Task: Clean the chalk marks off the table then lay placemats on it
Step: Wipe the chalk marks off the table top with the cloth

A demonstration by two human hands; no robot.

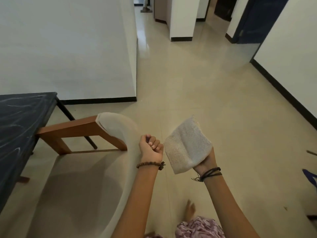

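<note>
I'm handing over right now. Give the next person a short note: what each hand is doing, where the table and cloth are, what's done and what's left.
Left hand: fingers curled, resting on the back of the chair; whether it grips it is unclear.
Right hand: holds the cloth up in the air, away from the table.
Table: at the left, white chalk marks all over its dark top.
Done: cloth is in hand.
Left: wipe off the chalk, then lay the placemats; none are in view.

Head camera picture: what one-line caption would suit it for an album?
Right hand holds a cloth, left hand fisted beside the chair and chalk-marked table.
</note>
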